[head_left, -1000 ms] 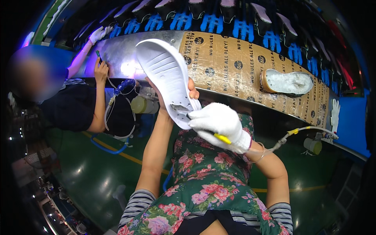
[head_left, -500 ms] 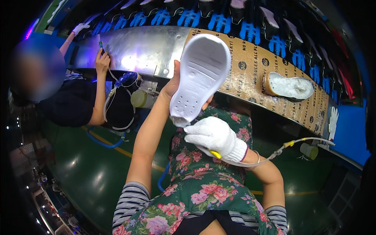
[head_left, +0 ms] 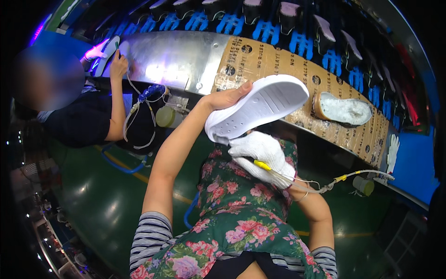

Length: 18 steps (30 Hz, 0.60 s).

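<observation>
Table (head_left: 162, 55): curves across the scene, cardboard (head_left: 260, 65) covering its right side.
White sole (head_left: 267, 100): tilts above the table's near edge.
Gloved right hand (head_left: 260, 152): closes narrowly on a yellow-fitted tube (head_left: 262, 165), its tip hidden, at the sole's narrow end.
Bare left hand (head_left: 228, 98): grips the sole's rim.
Careful touch: likely calls for a steady left grip, light, even pressure and a slack tube.

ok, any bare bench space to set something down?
Steel benchtop between the co-worker's bare hand and cardboard; also cardboard between the held white shoe sole and blue supports. Crowded: the co-worker's end; a tan-edged shoe part sits right.
</observation>
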Each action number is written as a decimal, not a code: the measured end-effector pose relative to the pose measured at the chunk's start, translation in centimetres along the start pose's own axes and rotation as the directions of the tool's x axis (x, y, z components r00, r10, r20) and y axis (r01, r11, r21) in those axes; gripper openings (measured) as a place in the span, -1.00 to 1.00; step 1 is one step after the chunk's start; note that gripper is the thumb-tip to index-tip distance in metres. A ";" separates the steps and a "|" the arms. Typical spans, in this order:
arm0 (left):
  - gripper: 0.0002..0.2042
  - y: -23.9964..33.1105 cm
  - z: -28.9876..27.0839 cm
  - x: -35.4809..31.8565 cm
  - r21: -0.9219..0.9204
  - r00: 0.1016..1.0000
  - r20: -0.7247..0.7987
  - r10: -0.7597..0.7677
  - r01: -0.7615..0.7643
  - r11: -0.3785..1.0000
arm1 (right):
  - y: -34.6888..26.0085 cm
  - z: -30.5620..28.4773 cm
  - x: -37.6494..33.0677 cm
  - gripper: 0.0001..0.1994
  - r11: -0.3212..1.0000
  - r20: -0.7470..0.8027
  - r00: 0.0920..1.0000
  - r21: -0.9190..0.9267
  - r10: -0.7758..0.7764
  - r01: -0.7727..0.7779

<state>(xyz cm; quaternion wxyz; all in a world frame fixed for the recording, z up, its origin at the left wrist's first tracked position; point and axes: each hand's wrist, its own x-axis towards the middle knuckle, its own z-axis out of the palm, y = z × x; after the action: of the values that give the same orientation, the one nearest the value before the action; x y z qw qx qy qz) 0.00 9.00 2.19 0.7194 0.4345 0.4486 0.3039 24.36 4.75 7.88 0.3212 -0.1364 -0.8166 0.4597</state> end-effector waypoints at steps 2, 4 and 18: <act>-0.03 0.2 0.4 0.6 -0.232 0.999 0.018 -0.039 0.042 0.972 | -0.3 -0.2 -0.7 -0.83 0.960 -0.026 0.980 0.209 0.196 -0.187; -0.01 0.6 0.3 1.8 -0.697 0.942 0.167 0.290 -0.095 0.711 | -0.6 -1.5 -0.7 -0.83 0.758 -0.023 0.868 0.499 0.496 -0.420; -0.03 -6.5 7.8 -7.0 -0.907 0.850 -0.240 0.469 -0.368 0.204 | 3.6 -1.3 -1.4 -0.71 0.357 -0.232 0.609 0.930 0.758 -0.090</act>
<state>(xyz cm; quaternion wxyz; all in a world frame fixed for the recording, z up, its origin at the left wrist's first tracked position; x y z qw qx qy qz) 4.49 -2.34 0.77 0.7427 0.0613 0.0249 0.6664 26.00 6.80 4.73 0.4557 -0.3316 -0.2389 0.7908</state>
